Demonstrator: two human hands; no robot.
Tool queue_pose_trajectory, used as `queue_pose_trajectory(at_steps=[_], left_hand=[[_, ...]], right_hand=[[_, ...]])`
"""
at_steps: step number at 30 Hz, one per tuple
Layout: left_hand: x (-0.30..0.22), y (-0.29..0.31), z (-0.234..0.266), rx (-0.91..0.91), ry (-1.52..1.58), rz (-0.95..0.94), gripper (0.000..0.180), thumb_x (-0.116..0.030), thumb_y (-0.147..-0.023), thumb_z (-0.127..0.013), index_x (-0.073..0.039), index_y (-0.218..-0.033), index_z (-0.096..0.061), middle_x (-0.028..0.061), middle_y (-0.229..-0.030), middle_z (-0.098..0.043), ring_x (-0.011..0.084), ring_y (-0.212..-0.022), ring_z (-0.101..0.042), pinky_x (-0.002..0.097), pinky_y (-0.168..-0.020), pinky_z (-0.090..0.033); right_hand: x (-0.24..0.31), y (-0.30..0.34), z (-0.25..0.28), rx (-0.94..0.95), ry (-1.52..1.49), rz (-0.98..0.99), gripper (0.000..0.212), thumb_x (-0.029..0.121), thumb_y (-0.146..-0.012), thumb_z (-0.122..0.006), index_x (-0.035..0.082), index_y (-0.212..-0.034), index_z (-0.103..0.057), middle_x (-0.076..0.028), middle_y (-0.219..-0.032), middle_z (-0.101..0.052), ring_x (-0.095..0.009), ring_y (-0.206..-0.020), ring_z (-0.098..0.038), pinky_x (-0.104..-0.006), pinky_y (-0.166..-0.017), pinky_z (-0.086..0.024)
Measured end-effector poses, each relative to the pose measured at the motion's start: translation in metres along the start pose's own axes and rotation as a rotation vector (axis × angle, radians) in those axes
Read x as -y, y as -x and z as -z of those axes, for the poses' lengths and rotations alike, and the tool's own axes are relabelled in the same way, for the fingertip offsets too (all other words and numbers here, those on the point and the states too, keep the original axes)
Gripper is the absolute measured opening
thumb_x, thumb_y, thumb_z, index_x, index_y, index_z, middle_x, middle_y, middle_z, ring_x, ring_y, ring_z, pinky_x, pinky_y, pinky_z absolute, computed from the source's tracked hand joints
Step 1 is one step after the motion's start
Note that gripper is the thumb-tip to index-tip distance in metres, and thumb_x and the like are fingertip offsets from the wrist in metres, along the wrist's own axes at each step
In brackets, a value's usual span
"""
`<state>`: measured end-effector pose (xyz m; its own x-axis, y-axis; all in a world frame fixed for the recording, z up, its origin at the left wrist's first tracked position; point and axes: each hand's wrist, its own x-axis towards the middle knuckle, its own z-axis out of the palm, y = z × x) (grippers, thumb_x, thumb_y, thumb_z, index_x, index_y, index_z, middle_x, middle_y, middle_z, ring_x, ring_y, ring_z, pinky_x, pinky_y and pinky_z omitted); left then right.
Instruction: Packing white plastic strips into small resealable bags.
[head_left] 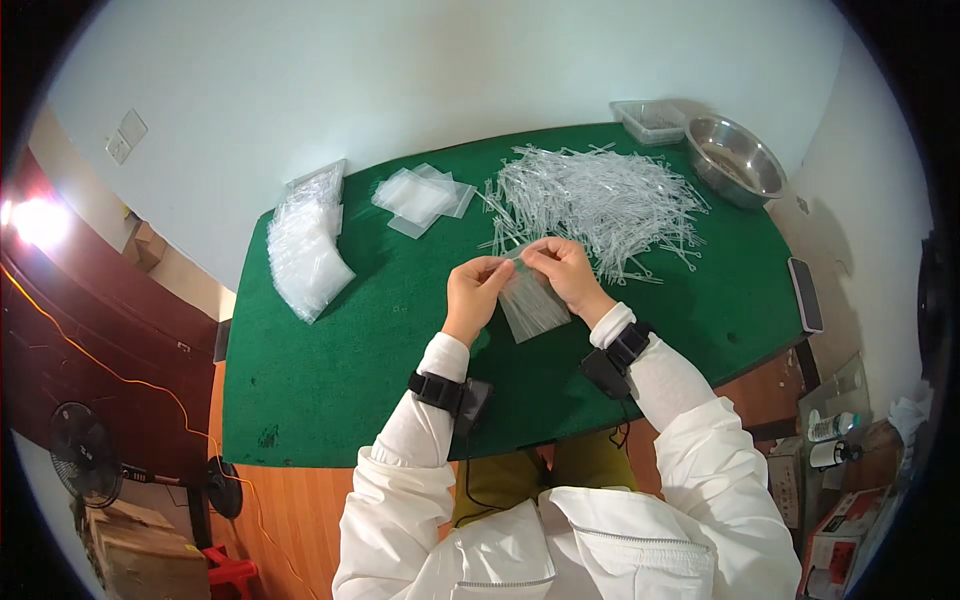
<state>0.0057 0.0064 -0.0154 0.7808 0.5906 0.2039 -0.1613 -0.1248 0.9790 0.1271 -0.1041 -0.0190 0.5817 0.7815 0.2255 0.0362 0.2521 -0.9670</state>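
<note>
Between my two hands hangs a clear plastic zip bag (535, 306) with several thin clear strips inside it. My left hand (474, 297) pinches its top edge at the left corner. On the other side, my right hand (570, 274) pinches the same edge, thumb and fingers close to the left hand's. Just beyond my hands lies a big loose heap of thin clear plastic sticks with looped ends (600, 200). Some flat empty zip bags (420, 197) lie in a small pile behind and left of my hands.
Filled clear bags (305, 250) overlap in a row at the table's left. A steel bowl (737, 160) and a clear plastic tub (652, 121) stand at the back right. A phone-like slab (805, 295) sits on the right edge of the green table (340, 400). A black fan (85, 455) is at left.
</note>
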Motion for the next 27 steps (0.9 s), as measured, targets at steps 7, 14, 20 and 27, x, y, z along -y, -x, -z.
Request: queue_pose_trajectory(at_steps=[7,14,20,27], left_hand=[[0.003,-0.001,0.003,0.083,-0.065,0.125,0.017,-0.015,-0.084,-0.061,0.002,-0.083,-0.064,-0.0004,-0.072,-0.062,0.0058,-0.062,-0.054,0.0202,-0.054,-0.041],[-0.007,0.004,-0.005,0.03,-0.469,-0.169,0.018,-0.016,-0.083,-0.06,0.002,-0.081,-0.062,0.0047,-0.064,-0.06,0.0104,-0.057,-0.054,0.0262,-0.051,-0.041],[-0.011,0.004,-0.005,0.02,-0.602,-0.352,0.017,-0.014,-0.082,-0.058,0.002,-0.081,-0.061,0.0104,-0.063,-0.058,0.0176,-0.053,-0.054,0.0302,-0.052,-0.042],[-0.012,0.003,-0.001,0.065,-0.606,-0.343,0.016,-0.013,-0.082,-0.058,0.002,-0.08,-0.061,0.0109,-0.064,-0.059,0.0194,-0.054,-0.054,0.0303,-0.052,-0.041]], right_hand=[[0.0,-0.007,0.013,-0.045,0.037,-0.008,0.016,0.015,-0.084,-0.057,0.002,-0.077,-0.062,0.002,-0.064,-0.055,-0.004,-0.055,-0.048,-0.019,-0.05,-0.038],[0.007,0.0,0.002,0.023,0.17,0.026,0.016,0.014,-0.086,-0.054,0.003,-0.075,-0.057,0.002,-0.062,-0.053,-0.005,-0.053,-0.046,-0.02,-0.05,-0.036],[0.006,0.002,-0.002,0.099,0.323,0.185,0.017,0.013,-0.088,-0.051,0.004,-0.074,-0.054,0.003,-0.06,-0.048,-0.004,-0.054,-0.044,-0.0205,-0.049,-0.035],[0.005,0.001,-0.001,0.025,0.423,0.329,0.016,0.014,-0.088,-0.051,0.003,-0.077,-0.054,0.002,-0.06,-0.049,-0.005,-0.053,-0.043,-0.0217,-0.049,-0.035]])
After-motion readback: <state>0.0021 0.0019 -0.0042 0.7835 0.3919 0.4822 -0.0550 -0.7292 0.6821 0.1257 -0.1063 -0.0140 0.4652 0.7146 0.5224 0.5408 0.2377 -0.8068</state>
